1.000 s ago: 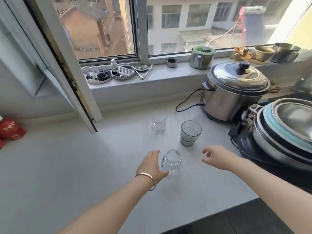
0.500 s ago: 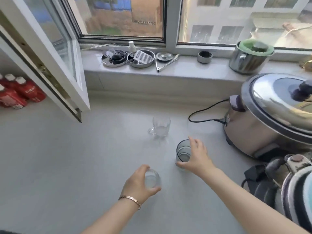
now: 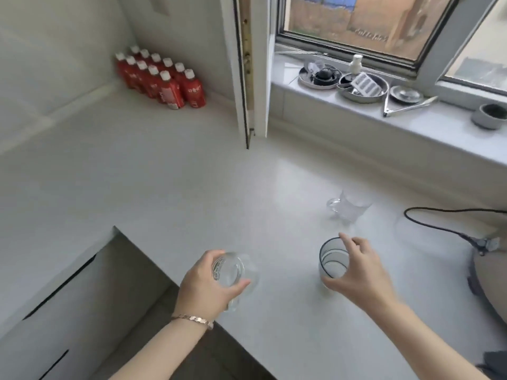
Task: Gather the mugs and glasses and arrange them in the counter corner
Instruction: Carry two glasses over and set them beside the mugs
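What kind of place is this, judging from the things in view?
Most likely a home kitchen: a white counter, a clear glass in the left hand and a dark-rimmed glass in the right hand, red bottles packed in the corner, metal dishes and tongs on the windowsill.

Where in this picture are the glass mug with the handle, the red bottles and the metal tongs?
glass mug (image 3: 353, 211): head view, on its clear side wall.
red bottles (image 3: 168, 92): head view, on the label of a front bottle.
tongs (image 3: 411, 106): head view, midway along the lower arm.
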The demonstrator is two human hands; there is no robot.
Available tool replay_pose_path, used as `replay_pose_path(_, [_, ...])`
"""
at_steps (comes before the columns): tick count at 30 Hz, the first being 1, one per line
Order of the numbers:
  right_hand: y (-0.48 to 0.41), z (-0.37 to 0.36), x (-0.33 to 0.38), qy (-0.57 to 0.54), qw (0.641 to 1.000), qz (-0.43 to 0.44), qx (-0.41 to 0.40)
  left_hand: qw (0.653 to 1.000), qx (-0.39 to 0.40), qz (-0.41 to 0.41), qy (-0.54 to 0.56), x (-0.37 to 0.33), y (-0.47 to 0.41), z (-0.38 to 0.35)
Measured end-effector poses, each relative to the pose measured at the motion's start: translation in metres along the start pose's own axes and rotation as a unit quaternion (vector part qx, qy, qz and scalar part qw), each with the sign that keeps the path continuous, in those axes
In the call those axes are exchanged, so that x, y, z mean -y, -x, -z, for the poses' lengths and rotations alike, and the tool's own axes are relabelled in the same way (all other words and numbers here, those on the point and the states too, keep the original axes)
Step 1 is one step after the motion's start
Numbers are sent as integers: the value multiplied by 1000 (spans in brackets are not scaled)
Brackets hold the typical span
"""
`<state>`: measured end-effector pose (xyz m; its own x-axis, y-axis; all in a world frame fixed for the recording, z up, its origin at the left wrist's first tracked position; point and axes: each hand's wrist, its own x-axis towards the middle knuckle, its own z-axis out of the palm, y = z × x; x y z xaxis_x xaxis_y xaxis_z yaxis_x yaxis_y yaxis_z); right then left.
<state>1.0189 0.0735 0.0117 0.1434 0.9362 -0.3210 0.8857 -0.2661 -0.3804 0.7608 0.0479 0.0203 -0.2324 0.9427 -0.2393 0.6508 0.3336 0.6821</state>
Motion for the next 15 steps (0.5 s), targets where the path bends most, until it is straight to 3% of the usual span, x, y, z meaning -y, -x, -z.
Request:
replay_pose_path(8, [72, -63, 186, 41, 952, 287, 99, 981, -147, 118, 42, 130, 74, 134])
replay_pose_path(15, [172, -162, 350, 68, 892, 422, 145, 951, -238, 195, 42, 259, 166, 263])
